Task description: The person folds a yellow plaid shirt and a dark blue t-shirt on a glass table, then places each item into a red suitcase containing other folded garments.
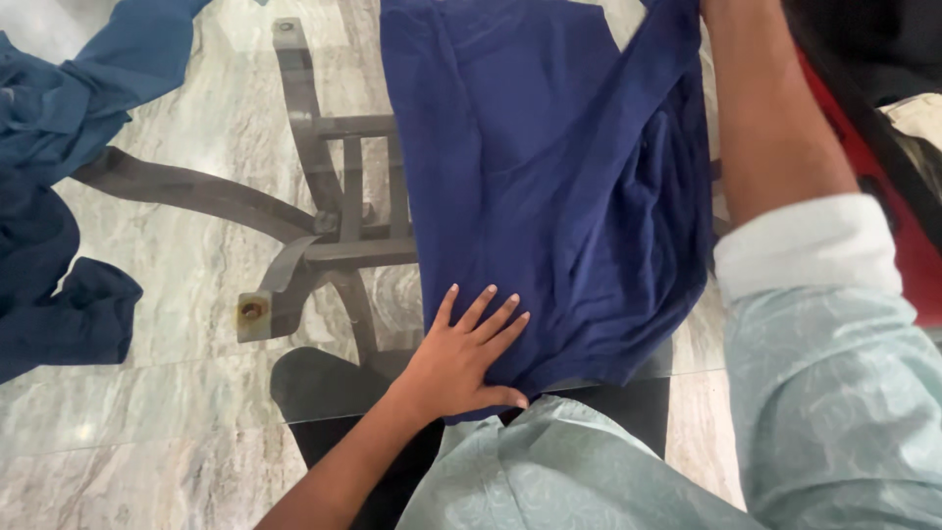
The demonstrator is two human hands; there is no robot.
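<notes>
Navy cloth (pixel 549 186) lies spread over a glass tabletop (pixel 196 393), hanging slightly past the near edge just in front of the person. Left hand (pixel 466 358) rests flat on the cloth's lower left corner, fingers spread and pressed down, gripping nothing. Right arm (pixel 775 137) reaches up along the cloth's right side, where a fold of fabric lifts toward the top of the view.

Judging from this, the step in hand looks like smoothing or folding: 1 hand pins the corner while the other appears to draw the far edge. A next move would call for the pinned corner to stay anchored and the raised side to come over evenly, so the layers line up without bunching.

Right hand itself is cut off by the top of the frame, so I cannot tell whether it pinches the fabric or is open. What kind of garment this is stays unclear, since its top edge is cut off. A second, teal-blue heap of fabric (pixel 49 196) lies well apart at the left. Through the glass show a metal table frame (pixel 324 196) and a marble floor (pixel 147 451).
</notes>
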